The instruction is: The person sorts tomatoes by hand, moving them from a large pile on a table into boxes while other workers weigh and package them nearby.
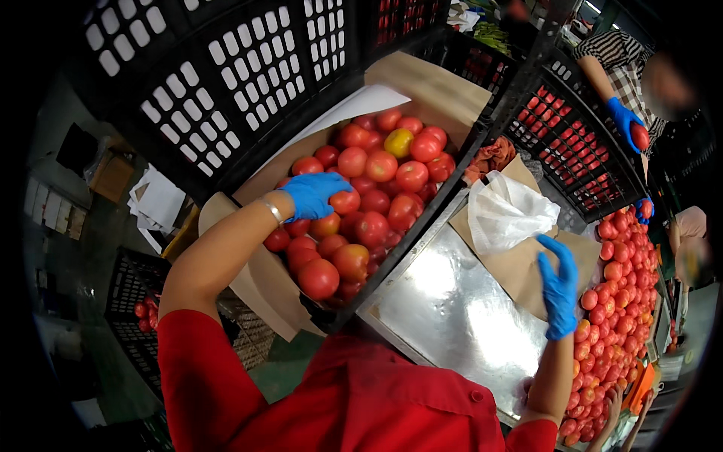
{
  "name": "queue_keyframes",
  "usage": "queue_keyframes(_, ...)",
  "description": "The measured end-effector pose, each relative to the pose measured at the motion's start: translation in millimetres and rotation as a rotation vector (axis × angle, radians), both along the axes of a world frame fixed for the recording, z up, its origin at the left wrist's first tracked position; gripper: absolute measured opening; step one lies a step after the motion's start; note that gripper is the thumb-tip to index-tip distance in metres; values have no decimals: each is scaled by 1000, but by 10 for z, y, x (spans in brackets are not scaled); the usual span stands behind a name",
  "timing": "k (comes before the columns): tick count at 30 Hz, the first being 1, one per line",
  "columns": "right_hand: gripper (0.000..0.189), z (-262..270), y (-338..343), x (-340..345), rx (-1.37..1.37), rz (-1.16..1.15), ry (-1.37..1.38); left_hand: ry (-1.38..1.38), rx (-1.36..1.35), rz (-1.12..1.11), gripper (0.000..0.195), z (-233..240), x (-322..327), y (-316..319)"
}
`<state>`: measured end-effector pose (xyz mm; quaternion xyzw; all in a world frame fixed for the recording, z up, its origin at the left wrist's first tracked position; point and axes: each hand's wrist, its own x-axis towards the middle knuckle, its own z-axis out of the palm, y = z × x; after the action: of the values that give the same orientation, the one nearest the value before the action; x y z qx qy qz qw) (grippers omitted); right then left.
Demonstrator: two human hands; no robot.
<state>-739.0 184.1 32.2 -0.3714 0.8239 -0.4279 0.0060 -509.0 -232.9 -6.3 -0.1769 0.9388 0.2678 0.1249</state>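
Note:
My left hand (314,195), in a blue glove, reaches over the tomatoes in a paper-lined black plastic crate (390,261). One red tomato (345,201) sits between its thumb and fingers, among the others; part of it is hidden by the glove. A single yellow tomato (399,143) stands out near the far end of the heap. My right hand (558,288), also blue-gloved, is raised with fingers apart and nothing in it. It hovers beside a sheet of brown paper (511,277) and a crumpled white plastic bag (505,212) on the metal table (452,305).
To the right spreads a large heap of tomatoes (613,316). Behind it leans a black crate of tomatoes (576,147). A co-worker's gloved hand (624,123) holds a tomato. An upright black crate wall (195,73) borders my crate on the left. A reddish cloth (490,158) lies past the bag.

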Motion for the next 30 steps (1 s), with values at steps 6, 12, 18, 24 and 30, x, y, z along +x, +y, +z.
queue_keyframes(6, 35, 90, -1730, 653, 121, 604, 147, -53, -101, -226, 60, -391, -248, -249)
queue_keyframes(12, 54, -306, -2373, 1004, 531, 850, 367, 87, -301, -399, 51, -579, -333, -243)
queue_keyframes(18, 53, -514, -2499, 1085, 740, 874, 578, -85, -417, -311, 45, -573, -465, -44)
queue_keyframes(24, 64, -510, -2494, 1056, 687, 801, 431, -84, -281, -190, 47, -274, -389, -238)
queue_keyframes(30, 83, -295, -2570, 963, -41, 546, -126, 80, 1064, 347, 53, 18, -357, -526)
